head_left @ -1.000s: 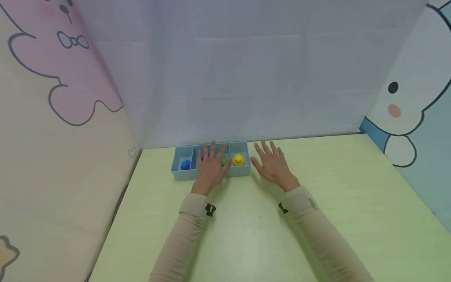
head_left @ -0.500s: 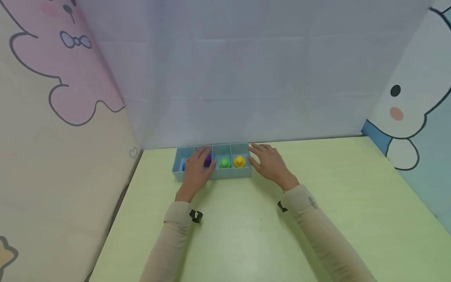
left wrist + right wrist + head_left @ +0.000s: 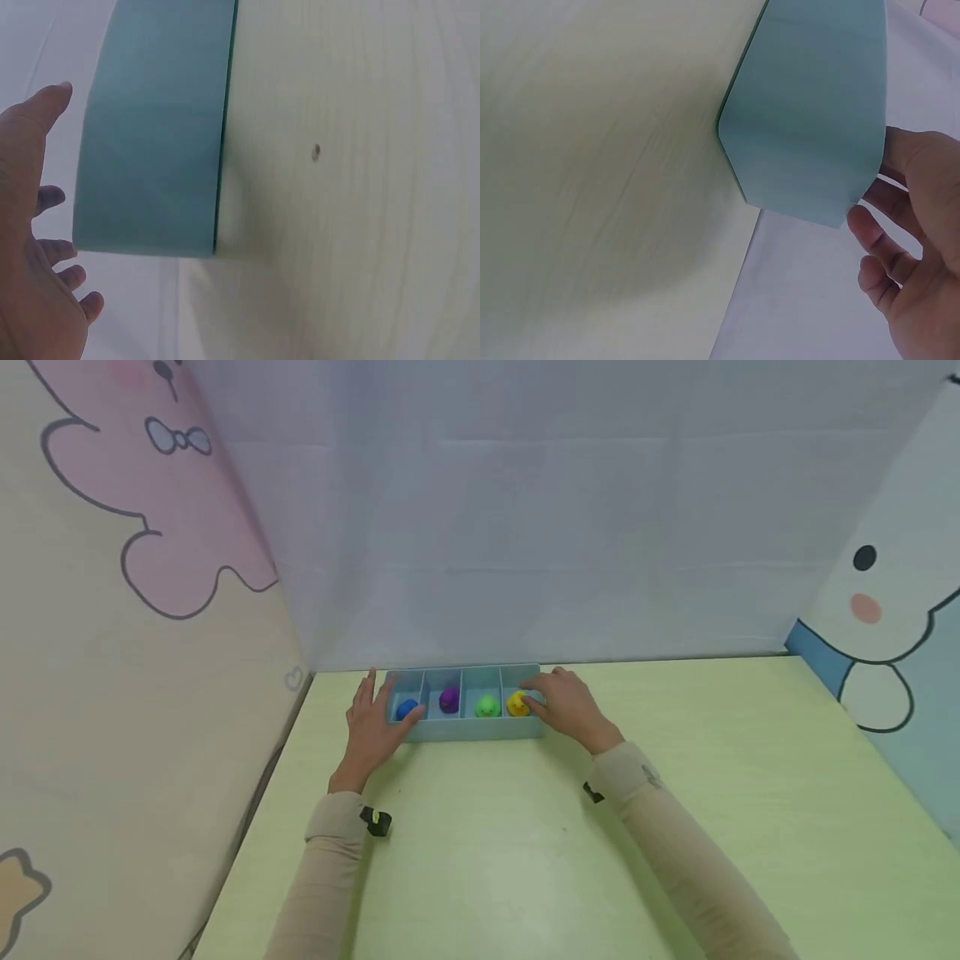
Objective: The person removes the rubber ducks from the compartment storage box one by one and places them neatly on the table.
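Observation:
A light blue tray [image 3: 472, 730] with compartments in a row stands at the back of the table and holds small rubber ducks. From left to right are a blue one [image 3: 407, 708], a purple one [image 3: 449, 699], a green one [image 3: 488, 706] and a yellow duck [image 3: 517, 703]. My left hand [image 3: 371, 731] spreads around the tray's left end, its thumb stretched toward the blue duck. At the right end, my right hand [image 3: 572, 708] has thumb and forefinger reaching over the rim, right at the yellow duck. The tray wall [image 3: 802, 112] hides those fingertips in the right wrist view.
The pale yellow-green table [image 3: 480, 843] spreads out in front of the tray. Close behind stands a white cloth backdrop [image 3: 480, 543]. Side walls with cartoon drawings, including a pink figure [image 3: 187, 518], border the table.
My left hand has moved left from over the tray's middle to its left end, uncovering the ducks. My right hand has come in from beside the tray to the yellow duck.

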The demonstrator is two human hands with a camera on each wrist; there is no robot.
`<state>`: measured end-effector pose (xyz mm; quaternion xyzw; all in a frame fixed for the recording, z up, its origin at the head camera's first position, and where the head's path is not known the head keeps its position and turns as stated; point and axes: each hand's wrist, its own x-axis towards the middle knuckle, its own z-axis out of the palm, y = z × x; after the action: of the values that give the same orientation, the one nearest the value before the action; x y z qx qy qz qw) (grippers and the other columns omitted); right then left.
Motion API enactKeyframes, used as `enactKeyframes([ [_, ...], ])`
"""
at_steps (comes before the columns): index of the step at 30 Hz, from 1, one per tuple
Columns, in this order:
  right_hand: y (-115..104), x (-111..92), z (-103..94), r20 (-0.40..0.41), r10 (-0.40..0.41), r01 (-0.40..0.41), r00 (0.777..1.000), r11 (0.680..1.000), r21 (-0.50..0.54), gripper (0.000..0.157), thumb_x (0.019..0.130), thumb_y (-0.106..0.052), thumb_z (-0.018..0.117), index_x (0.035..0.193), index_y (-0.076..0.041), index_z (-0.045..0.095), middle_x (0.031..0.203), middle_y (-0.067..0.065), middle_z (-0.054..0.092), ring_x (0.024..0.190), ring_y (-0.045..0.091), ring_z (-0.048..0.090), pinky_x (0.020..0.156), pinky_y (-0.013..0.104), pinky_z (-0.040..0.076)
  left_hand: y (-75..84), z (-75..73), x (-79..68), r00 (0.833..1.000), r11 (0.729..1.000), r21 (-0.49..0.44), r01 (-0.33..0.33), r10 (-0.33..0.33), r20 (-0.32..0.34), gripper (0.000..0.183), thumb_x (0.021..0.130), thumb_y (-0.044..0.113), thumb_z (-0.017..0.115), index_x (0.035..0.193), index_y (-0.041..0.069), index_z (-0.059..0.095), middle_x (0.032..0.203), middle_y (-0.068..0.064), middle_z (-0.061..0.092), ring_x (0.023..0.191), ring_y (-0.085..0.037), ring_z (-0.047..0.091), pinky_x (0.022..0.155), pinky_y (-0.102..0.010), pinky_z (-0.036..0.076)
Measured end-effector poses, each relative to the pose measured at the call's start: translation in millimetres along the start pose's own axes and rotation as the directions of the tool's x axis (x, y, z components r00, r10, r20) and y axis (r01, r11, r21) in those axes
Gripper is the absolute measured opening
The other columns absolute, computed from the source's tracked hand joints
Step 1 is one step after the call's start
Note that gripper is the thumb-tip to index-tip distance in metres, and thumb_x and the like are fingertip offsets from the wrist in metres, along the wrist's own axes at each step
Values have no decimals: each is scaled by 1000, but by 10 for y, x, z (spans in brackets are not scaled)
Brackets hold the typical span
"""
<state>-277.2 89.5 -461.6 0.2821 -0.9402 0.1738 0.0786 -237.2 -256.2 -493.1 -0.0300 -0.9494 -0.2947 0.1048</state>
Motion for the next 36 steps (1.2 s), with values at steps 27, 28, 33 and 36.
enactKeyframes([
  [27,-71,123,69,121,66,-64,990,998,-18,26,92,-27,76,114,-13,79,111,4,80,87,26,59,74,39,50,-220,42,-60,960,975,-83,206,-184,212,114,85,77,62,164,35,-9,174,-14,11,158,-47,16,122,-73,21],
  [28,-71,119,70,120,67,-64,991,998,-22,26,93,-27,76,114,-14,79,110,4,80,85,25,58,72,38,49,-212,34,-60,959,975,-83,205,-183,215,114,85,77,62,164,35,-9,174,-15,11,158,-47,16,122,-71,22],
  [33,-70,112,53,92,56,-53,994,998,-31,27,93,-28,75,115,-14,79,107,7,80,79,24,55,67,35,45,-163,-35,-54,955,972,-104,212,-184,233,117,83,78,63,164,33,-8,173,-17,12,158,-47,17,123,-70,22],
  [36,-63,110,46,78,48,-46,996,998,-32,26,94,-28,74,116,-14,79,106,7,80,77,23,53,64,33,41,-139,-68,-37,947,966,-118,232,-197,252,120,81,80,64,164,33,-9,173,-17,12,158,-46,16,124,-68,22],
])
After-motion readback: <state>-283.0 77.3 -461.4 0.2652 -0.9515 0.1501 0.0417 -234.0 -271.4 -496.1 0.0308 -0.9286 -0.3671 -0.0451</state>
